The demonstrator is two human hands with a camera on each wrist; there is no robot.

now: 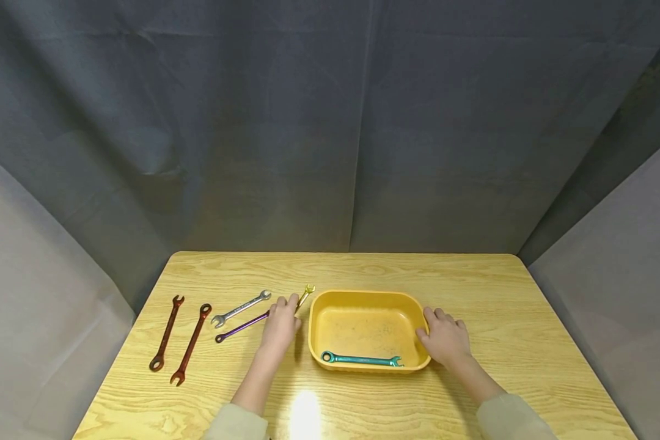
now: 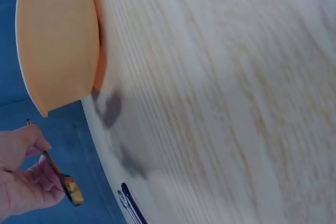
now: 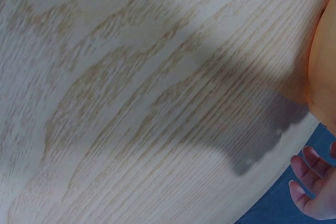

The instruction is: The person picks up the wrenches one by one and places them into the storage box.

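A gold wrench point(image 1: 306, 296) is pinched between the thumb and fingers of my left hand point(image 1: 279, 324), just left of the yellow plastic bin point(image 1: 315, 330). In the left wrist view the left hand point(image 2: 23, 174) holds the gold wrench point(image 2: 72, 190) above the table, its ring end sticking out below the fingers. My right hand point(image 1: 445, 338) grips the bin's right rim, thumb over the inside and the other fingers loosely bent outside. Inside the bin, a teal ratchet wrench point(image 1: 363, 359) lies along the near wall.
Left of my left hand lie a purple wrench point(image 1: 244, 327), partly covered by that hand, and a silver open-end wrench point(image 1: 241, 308). Two dark red wrenches point(image 1: 191, 344) lie farther left. Grey curtains point(image 1: 275, 153) stand behind the wooden table point(image 1: 528, 366).
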